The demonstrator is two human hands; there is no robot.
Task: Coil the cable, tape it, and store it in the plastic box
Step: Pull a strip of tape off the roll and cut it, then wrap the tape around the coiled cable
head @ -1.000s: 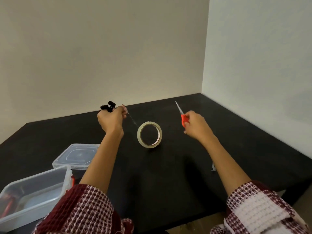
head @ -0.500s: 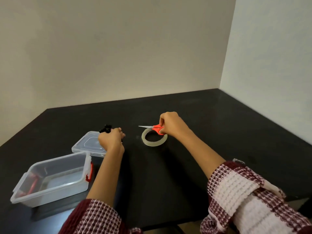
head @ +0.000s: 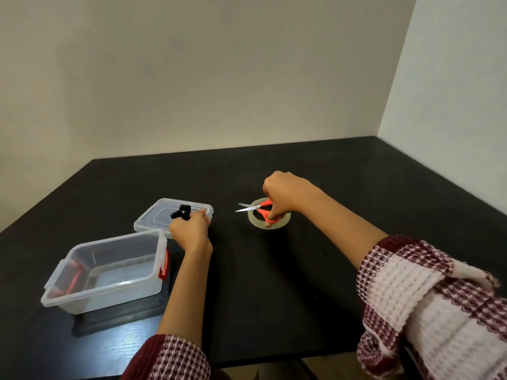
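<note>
My left hand (head: 190,231) is closed around the coiled black cable (head: 181,212); only its black ends stick out above my fingers, over the near edge of the box lid. My right hand (head: 282,194) grips the orange-handled scissors (head: 260,209), blades pointing left, resting on the roll of clear tape (head: 285,220), which lies flat on the black table (head: 274,283). The clear plastic box (head: 68,275) with red latches stands open at the left, just left of my left forearm.
The box's clear lid (head: 164,212) lies flat behind the box, partly under my left hand. The table ends in walls at the back and right, and its front edge runs near my elbows.
The tape roll has gone from upright to lying flat. My right hand brought the scissors down onto it. My left hand carried the cable left, toward the lid and box.
</note>
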